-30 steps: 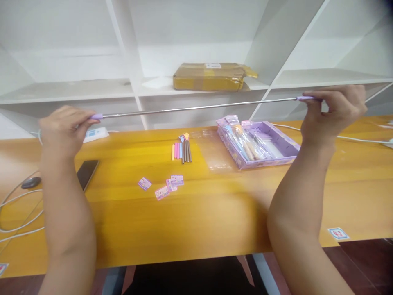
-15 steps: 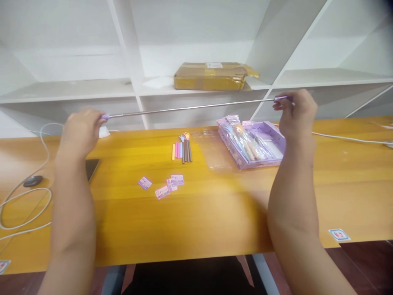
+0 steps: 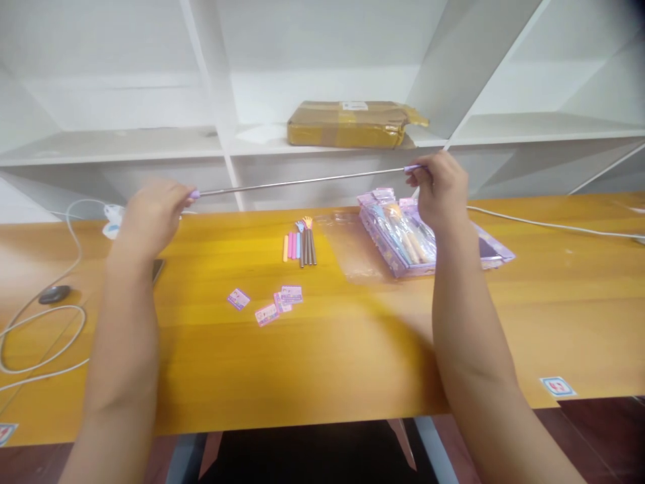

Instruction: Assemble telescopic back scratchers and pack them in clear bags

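A thin metal telescopic back scratcher (image 3: 302,180) is stretched out in the air above the back of the table, nearly level. My left hand (image 3: 155,214) is closed on its purple left end, and my right hand (image 3: 443,185) pinches the purple piece at the other end; fingers hide both tips. Below lie several dark rods (image 3: 308,247), some topped by small hand-shaped heads (image 3: 308,222), beside a row of coloured handles (image 3: 291,247). Several printed cards (image 3: 267,314) are scattered nearer to me.
A purple display box (image 3: 390,252) with bagged items stands on the wooden table (image 3: 302,376), partly behind my right forearm. Clear plastic wrap (image 3: 353,259) lies beside it. At left are a mouse (image 3: 54,294) and a white cable (image 3: 83,323). A taped carton (image 3: 347,126) rests on the shelf.
My hands have come closer together, the right moving left and the left slightly right. The back scratcher's visible rod is shorter. The things on the table have stayed put.
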The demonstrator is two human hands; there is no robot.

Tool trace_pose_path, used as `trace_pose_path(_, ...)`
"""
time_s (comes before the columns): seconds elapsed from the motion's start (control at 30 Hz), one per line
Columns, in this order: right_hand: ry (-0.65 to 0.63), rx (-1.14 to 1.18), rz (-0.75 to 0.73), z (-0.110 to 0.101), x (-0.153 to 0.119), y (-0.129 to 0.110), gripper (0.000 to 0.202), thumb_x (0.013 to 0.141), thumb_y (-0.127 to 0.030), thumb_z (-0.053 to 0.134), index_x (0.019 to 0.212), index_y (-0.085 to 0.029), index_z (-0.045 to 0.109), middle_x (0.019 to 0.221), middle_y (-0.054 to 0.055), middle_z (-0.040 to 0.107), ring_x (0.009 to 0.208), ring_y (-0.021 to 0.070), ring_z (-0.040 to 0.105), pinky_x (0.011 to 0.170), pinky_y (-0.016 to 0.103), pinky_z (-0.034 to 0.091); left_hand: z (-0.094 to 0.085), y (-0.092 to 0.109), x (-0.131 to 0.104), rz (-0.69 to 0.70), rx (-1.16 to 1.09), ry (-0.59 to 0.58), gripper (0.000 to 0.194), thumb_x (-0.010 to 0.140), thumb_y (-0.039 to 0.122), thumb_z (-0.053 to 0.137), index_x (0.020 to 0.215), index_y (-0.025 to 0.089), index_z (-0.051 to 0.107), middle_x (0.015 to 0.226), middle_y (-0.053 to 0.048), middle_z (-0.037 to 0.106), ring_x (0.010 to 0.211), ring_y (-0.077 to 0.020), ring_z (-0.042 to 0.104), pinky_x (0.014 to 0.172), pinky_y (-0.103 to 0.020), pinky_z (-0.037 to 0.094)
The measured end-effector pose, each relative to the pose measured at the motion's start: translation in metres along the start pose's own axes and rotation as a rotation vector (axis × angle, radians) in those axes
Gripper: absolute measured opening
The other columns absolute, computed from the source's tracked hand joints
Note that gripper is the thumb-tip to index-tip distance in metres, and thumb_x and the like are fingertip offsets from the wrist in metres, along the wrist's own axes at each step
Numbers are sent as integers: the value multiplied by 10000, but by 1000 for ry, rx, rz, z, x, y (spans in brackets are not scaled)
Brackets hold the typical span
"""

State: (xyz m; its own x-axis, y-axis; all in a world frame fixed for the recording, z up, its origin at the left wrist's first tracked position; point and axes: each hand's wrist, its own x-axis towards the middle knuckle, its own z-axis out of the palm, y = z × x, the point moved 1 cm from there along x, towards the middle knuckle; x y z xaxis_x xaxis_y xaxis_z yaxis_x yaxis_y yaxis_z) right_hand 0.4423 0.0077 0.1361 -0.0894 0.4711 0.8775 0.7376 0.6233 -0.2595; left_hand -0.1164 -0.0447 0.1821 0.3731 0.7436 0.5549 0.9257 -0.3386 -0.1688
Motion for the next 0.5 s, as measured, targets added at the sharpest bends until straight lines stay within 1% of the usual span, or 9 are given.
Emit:
trace_pose_path(0.1, -15, 53, 2, 10, 0, -15, 192, 1063, -309, 514, 982, -294, 688, 929, 43, 671, 763, 205, 633, 764, 369, 509, 4, 8, 1, 20, 5, 8, 326, 1142, 315, 405, 1234, 191, 693, 1101, -70, 760, 990, -196, 616, 890, -327, 489)
trace_pose_path(0.17, -23, 76, -8, 13, -1, -24, 195, 1070, -324, 526, 985, -308, 700, 920, 45, 679, 784, 225, 648, 782, 391, 519, 7, 14, 1, 26, 0, 19, 305, 1140, 314, 418, 1237, 206, 687, 1092, -50, 756, 961, -188, 613, 839, -309, 479)
trace_pose_path(0.23, -46, 96, -44, 17, -1, -34, 203, 1081, -319, 520, 1011, -311, 710, 924, 47, 691, 783, 224, 652, 800, 400, 526, 10, 22, 1, 56, -19, 32, 294, 1134, 311, 425, 1233, 225, 688, 1079, -40, 752, 943, -192, 622, 781, -301, 463)
trace_pose_path(0.37, -94, 102, -131, 27, 0, -57, 238, 1110, -311, 471, 1079, -311, 707, 936, 44, 695, 778, 216, 653, 803, 398, 539, 19, 47, 2, 137, -80, 34, 322, 1110, 272, 398, 1221, 244, 699, 1019, -77, 748, 893, -229, 660, 683, -331, 444)
trace_pose_path(0.5, -93, 106, -177, 34, 0, -77, 250, 1123, -321, 457, 1093, -314, 704, 847, 40, 658, 802, 234, 653, 804, 405, 545, 21, 70, 3, 151, -188, 41, 324, 1087, 237, 398, 1189, 223, 706, 985, -91, 737, 853, -225, 680, 649, -324, 433)
